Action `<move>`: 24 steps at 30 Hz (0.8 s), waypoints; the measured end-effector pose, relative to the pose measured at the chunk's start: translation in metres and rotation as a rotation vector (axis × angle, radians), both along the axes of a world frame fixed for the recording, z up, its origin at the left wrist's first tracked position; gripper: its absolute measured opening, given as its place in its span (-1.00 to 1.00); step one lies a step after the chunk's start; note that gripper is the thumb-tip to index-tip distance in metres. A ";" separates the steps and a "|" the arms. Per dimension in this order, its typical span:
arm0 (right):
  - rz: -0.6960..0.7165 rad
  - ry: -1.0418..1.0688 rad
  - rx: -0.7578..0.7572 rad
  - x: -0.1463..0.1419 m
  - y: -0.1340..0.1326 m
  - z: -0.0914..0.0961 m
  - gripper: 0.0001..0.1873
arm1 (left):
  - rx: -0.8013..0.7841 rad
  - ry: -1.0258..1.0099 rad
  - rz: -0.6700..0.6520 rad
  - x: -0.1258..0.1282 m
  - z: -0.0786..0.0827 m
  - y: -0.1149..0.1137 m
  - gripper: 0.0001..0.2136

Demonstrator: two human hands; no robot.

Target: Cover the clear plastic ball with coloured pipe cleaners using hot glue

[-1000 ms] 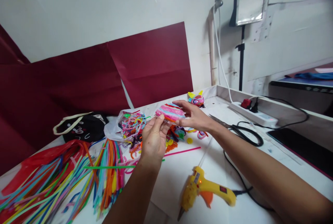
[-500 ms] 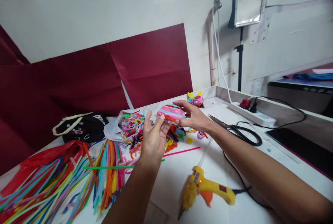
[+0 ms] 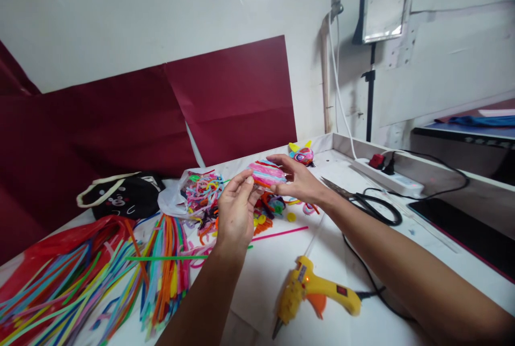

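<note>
Between my hands, above the table, is a rounded craft piece (image 3: 267,173) striped in pink, red, light blue and orange, like wound pipe cleaners. My left hand (image 3: 237,206) grips its left side, thumb toward me. On the opposite side my right hand (image 3: 295,177) curls its fingers round the right edge. Below and behind the hands lies a heap of short, curled pipe cleaner bits (image 3: 263,222). A yellow hot glue gun (image 3: 300,289) with a lit orange light rests in front of my right forearm, its nozzle toward me.
Long pipe cleaners (image 3: 167,265) lie at left on a red plastic bag (image 3: 36,260), near a black pouch (image 3: 124,196). Scissors (image 3: 362,201), a power strip (image 3: 388,177) and a dark phone-like slab (image 3: 462,233) sit right. A pipe cleaner figure (image 3: 301,154) stands behind.
My left fingers have closed in on the craft piece's left side, where they were more spread before. My right hand's hold looks the same.
</note>
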State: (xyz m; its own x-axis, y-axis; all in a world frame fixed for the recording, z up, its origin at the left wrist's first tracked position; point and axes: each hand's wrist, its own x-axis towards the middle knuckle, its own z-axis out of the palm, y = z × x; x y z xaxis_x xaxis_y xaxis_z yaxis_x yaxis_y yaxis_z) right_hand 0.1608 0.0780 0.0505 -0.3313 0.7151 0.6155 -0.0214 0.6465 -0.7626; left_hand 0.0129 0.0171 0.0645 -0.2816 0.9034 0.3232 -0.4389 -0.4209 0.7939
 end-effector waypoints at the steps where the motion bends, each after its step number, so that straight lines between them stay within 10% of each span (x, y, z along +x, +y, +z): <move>1: -0.003 0.001 0.002 0.000 0.000 0.000 -0.33 | 0.005 0.001 0.008 0.001 0.000 0.000 -0.78; 24: -0.062 0.056 0.122 -0.009 -0.003 -0.004 -0.34 | 0.094 0.135 0.176 0.005 0.001 -0.001 -0.74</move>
